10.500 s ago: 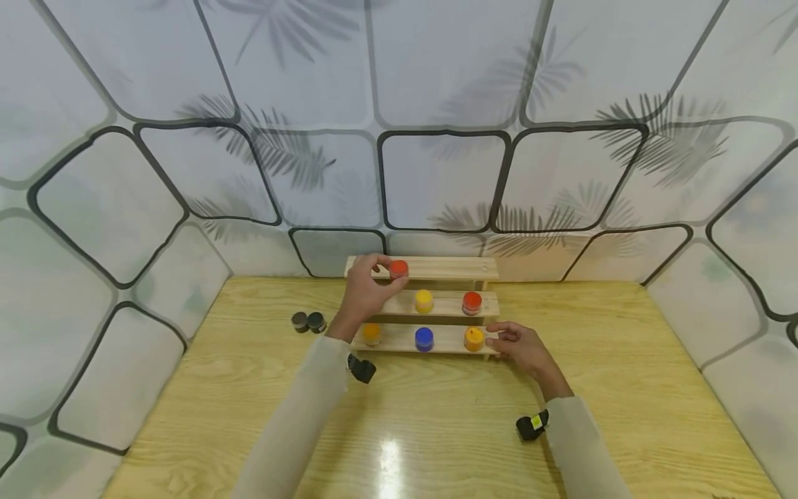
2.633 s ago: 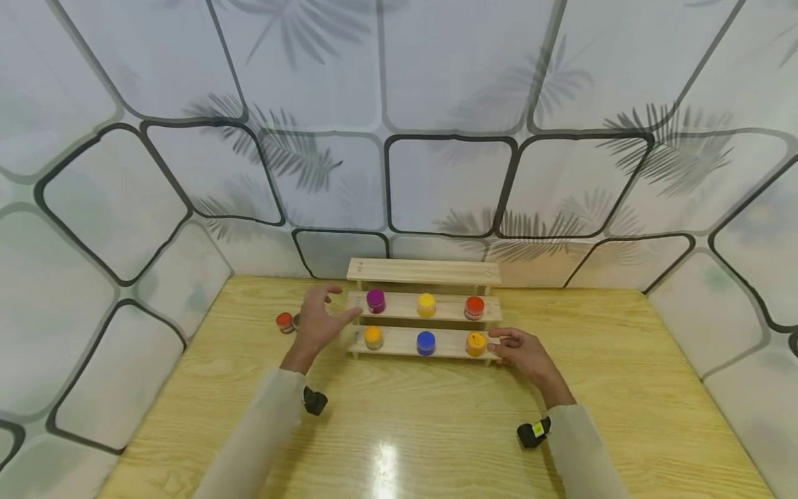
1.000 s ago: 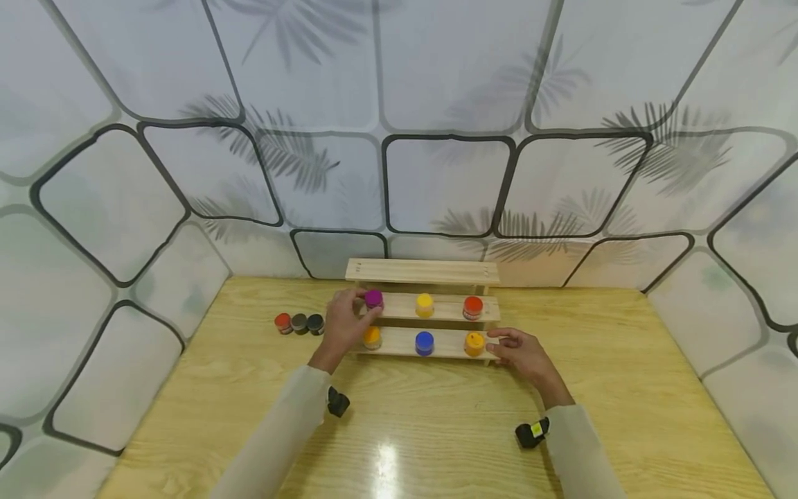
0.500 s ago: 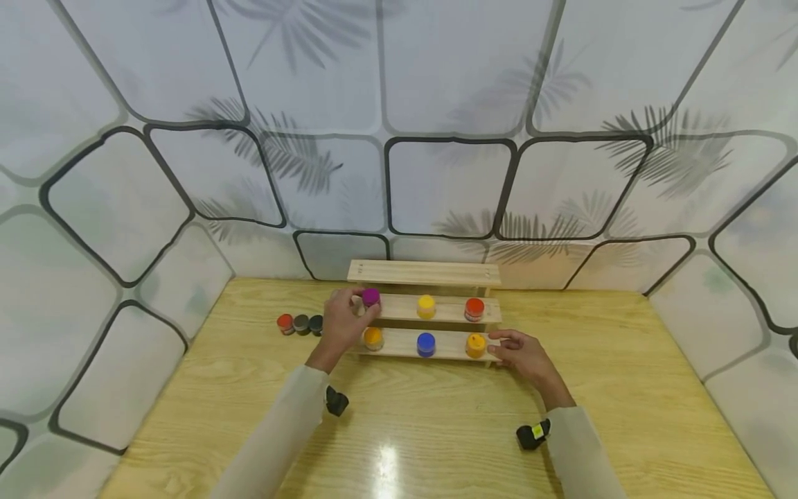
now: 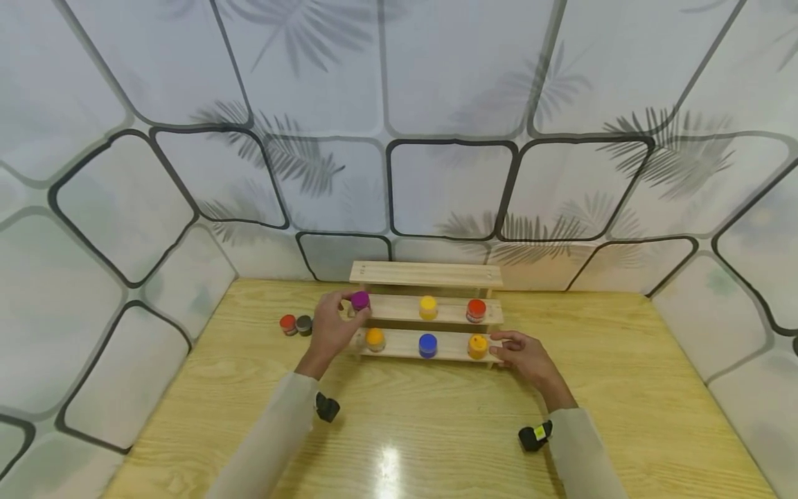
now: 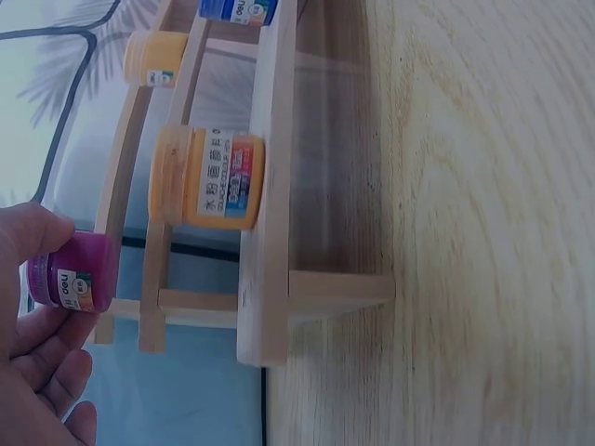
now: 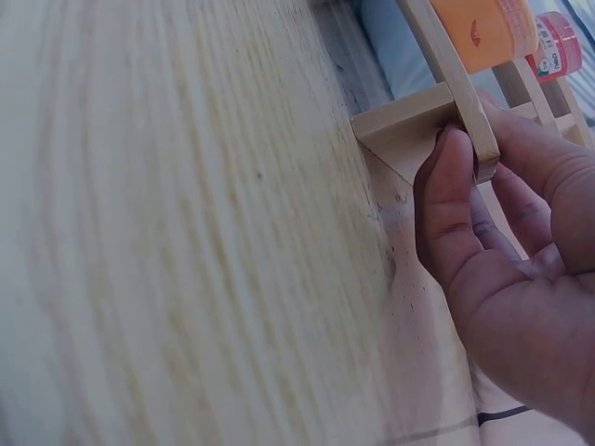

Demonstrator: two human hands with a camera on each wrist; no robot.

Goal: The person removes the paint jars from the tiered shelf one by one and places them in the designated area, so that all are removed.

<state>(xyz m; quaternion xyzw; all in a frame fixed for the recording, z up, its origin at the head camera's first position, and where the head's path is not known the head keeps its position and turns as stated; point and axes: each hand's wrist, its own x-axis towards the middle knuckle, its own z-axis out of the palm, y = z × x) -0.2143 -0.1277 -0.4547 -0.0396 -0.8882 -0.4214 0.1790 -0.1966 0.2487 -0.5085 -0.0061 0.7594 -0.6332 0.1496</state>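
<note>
My left hand [image 5: 332, 326] pinches a purple paint jar [image 5: 360, 301] between thumb and fingers, at the left end of the middle step of a wooden three-step rack [image 5: 426, 273]. In the left wrist view, the purple jar [image 6: 78, 273] shows its label; whether its base touches the step I cannot tell. With thumb and fingertips, my right hand [image 5: 524, 355] grips the right end of the lowest step, as the right wrist view shows on the rack's board [image 7: 462, 88]. A yellow jar [image 5: 428, 307] and a red jar [image 5: 476, 310] share the middle step.
On the lowest step stand an orange-yellow jar [image 5: 375, 339], a blue jar [image 5: 427, 345] and an orange jar [image 5: 478, 346]. Left of the rack, a red-lidded jar [image 5: 288, 324] and a dark jar [image 5: 304, 325] sit on the wooden table [image 5: 436, 430]. A patterned backdrop [image 5: 449, 187] rises behind.
Earliest, my left hand held a red jar at the top step; a red jar later stands on the table. Since then it has taken the purple jar and shifted it left. My right hand stays put.
</note>
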